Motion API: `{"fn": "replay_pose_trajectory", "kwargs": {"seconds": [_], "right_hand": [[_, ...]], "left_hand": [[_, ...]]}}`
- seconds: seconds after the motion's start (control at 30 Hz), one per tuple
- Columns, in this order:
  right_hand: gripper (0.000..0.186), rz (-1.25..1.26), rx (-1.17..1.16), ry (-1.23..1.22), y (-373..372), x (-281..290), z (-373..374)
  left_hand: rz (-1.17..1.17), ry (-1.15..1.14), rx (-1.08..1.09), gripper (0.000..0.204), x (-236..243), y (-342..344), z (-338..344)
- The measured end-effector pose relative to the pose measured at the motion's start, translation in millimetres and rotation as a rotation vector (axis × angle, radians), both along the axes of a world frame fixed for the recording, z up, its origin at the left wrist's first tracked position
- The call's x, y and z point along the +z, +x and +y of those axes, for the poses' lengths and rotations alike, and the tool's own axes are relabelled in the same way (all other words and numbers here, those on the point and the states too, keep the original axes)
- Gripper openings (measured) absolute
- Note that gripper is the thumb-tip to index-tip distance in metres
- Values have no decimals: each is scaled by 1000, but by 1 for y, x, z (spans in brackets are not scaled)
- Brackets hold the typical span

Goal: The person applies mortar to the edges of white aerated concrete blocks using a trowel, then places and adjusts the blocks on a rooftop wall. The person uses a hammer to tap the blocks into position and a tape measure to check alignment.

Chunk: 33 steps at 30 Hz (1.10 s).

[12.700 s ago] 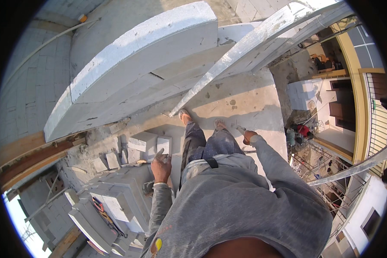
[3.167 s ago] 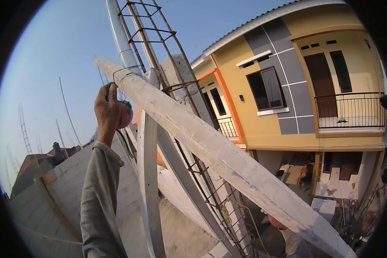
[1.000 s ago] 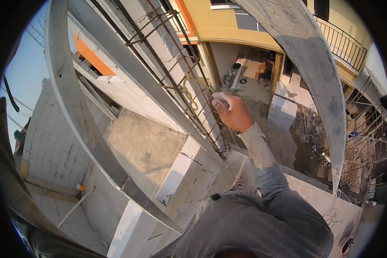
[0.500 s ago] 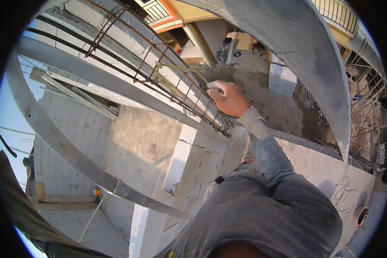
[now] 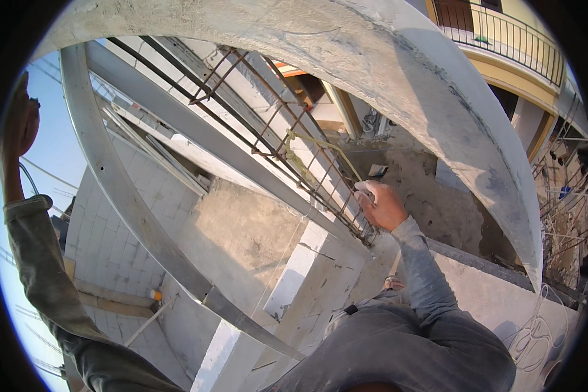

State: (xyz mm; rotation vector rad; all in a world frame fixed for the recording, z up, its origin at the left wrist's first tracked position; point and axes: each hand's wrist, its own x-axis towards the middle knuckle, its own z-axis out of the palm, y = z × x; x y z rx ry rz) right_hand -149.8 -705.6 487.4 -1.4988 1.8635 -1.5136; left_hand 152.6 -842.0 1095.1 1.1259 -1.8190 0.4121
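Note:
My right hand is closed on the free end of a yellowish rope. The rope runs taut to a rusty rebar cage, where it is wound and knotted around the bars. Raised at the far left rim, my left hand shows against the sky. Its fingers are partly lost at the dark edge, so I cannot make out a grip. Close above it ends a broad, pale grey slab-like piece, which arches across the top of the view.
A grey metal bar with a hole passes on my left, beside a long grey beam. White block walls drop to a lower floor. A coiled white cable lies at right. Beyond stands a balcony railing.
My view has shifted, so the cage and my right hand sit lower and further right. My left hand and forearm have come into view. The right hand keeps hold of the rope.

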Motion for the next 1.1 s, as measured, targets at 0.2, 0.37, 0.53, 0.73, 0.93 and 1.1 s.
{"fn": "replay_pose_trajectory", "kwargs": {"seconds": [0.2,0.37,0.53,0.73,0.93,1.1], "right_hand": [[28,-7,-15,-40,0,-9,1],[37,-18,49,-77,5,-14,-9],[38,12,103,-85,3,-24,-18],[32,192,41,-1,9,24,0],[23,387,154,-446,58,187,50],[24,575,134,-888,112,327,76]], "left_hand": [[-133,-15,-201,38,36,28,-11],[162,696,-887,21,25,36,-13],[278,396,-752,35,1,29,-11],[-43,-321,-68,31,-30,7,12],[-121,-508,81,23,-44,17,13],[-155,-653,78,19,-47,13,5]]}}
